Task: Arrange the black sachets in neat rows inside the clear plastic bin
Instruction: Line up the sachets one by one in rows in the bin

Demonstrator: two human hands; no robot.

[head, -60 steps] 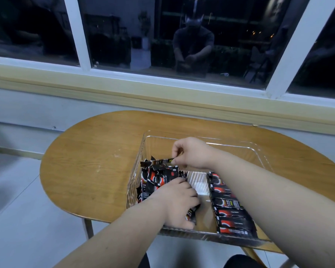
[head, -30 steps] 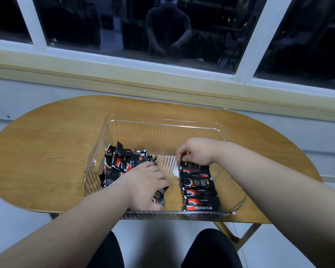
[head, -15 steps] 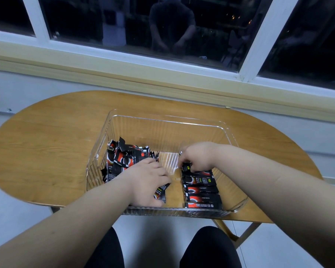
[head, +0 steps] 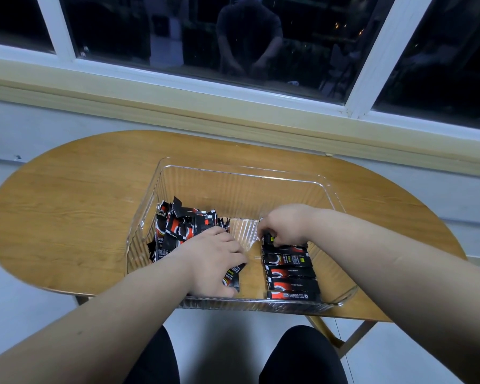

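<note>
- A black sachet (head: 269, 239), long axis crosswise, is pinched in the right hand's (head: 283, 225) curled fingers at the far end of the row (head: 290, 273) by the bin's (head: 233, 173) right wall.
- The loose pile (head: 178, 234) lies left of the row, under the left hand (head: 214, 261), which is nearer; its grip cannot be told.

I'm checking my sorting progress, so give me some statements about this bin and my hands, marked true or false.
1. The bin stands on a wooden table. True.
2. The neat row lies in the bin's left half. False: it is on the right; the loose pile is on the left.
3. The right hand pinches a sachet at the row's far end. True.
4. The left hand hangs beside the table. False: it lies on the pile inside the bin.
</note>
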